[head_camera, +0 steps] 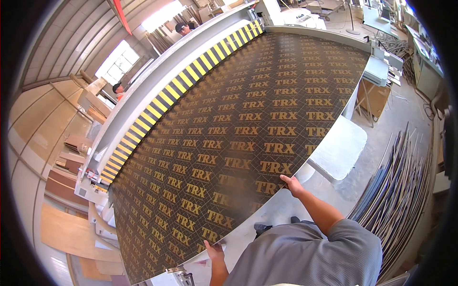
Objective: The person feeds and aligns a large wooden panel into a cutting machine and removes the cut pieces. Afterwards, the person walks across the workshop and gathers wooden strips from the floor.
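A large dark brown film-faced plywood sheet with repeated yellow lettering lies flat on a panel saw's table before me. Its near edge is in both hands. My left hand grips that edge low in the picture, thumb on top, close to a metal clamp or stop. Farther right, my right hand holds the same edge, thumb over the face and fingers hidden beneath. The sheet's far side meets the yellow-and-black striped guard under the saw's long beam.
A pale support table juts out at the right. Long thin offcut strips lie on the floor beyond it. A fence borders the sheet's far right end. Two people in caps are behind the beam. Wooden boards lie at left.
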`<action>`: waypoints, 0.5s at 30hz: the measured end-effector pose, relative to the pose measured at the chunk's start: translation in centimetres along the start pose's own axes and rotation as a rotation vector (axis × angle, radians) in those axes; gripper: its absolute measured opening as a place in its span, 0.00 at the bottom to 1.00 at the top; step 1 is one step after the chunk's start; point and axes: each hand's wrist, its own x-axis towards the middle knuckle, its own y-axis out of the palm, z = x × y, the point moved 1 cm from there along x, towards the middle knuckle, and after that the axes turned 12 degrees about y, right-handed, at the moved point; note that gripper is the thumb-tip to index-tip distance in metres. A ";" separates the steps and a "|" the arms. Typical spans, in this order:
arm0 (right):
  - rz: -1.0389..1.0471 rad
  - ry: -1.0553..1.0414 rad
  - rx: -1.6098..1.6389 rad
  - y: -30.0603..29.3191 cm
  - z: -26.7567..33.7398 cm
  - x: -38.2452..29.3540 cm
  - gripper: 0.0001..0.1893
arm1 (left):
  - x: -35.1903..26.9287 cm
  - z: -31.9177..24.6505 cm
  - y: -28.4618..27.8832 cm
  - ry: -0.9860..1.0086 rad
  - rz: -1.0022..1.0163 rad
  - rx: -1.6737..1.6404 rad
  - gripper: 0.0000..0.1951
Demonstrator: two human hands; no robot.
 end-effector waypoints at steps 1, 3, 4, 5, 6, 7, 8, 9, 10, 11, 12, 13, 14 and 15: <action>-0.002 -0.003 -0.001 0.3 0.0 -0.1 0.28 | 0.0 0.1 -0.1 -0.009 -0.035 -0.026 0.24; -0.025 0.000 0.003 0.8 -0.1 -0.1 0.28 | -0.1 0.0 0.0 -0.023 -0.064 -0.055 0.24; -0.037 -0.007 0.002 0.4 -0.3 -0.1 0.28 | -0.4 0.2 0.4 -0.036 -0.071 -0.063 0.25; -0.047 -0.027 0.024 0.0 -0.4 0.0 0.28 | -0.8 0.3 0.9 -0.049 -0.078 -0.072 0.25; -0.046 -0.044 0.043 0.1 -0.5 0.0 0.27 | -1.0 0.0 0.5 -0.036 -0.028 -0.047 0.25; -0.058 -0.053 0.042 -0.2 -0.5 -0.1 0.27 | -1.5 -0.1 1.3 -0.048 -0.018 -0.049 0.25; -0.108 -0.039 0.040 -0.7 -0.4 -0.2 0.25 | -2.1 -0.1 2.2 -0.049 -0.054 -0.046 0.25; -0.146 -0.019 0.037 -0.2 -0.4 -0.4 0.22 | -2.6 -0.5 2.4 -0.041 -0.098 -0.045 0.26; -0.150 -0.024 0.033 0.2 -0.3 -0.6 0.22 | -2.5 -0.4 2.2 -0.046 -0.095 -0.049 0.26; -0.135 -0.034 0.050 0.5 -0.2 -0.9 0.22 | -2.3 -0.3 1.8 -0.028 -0.079 -0.066 0.26; -0.124 -0.047 0.067 0.4 0.3 -1.0 0.22 | -2.3 -0.1 2.0 -0.015 -0.061 -0.083 0.26; -0.134 -0.052 0.063 0.5 0.3 -1.0 0.22 | -2.3 -0.3 1.9 -0.025 -0.056 -0.086 0.26; -0.121 -0.046 0.073 0.8 -0.1 -1.0 0.23 | -2.6 -0.6 1.7 -0.014 -0.058 -0.077 0.25; -0.104 -0.039 0.081 0.9 -0.3 -1.1 0.23 | -2.8 -0.8 1.7 0.000 -0.062 -0.071 0.24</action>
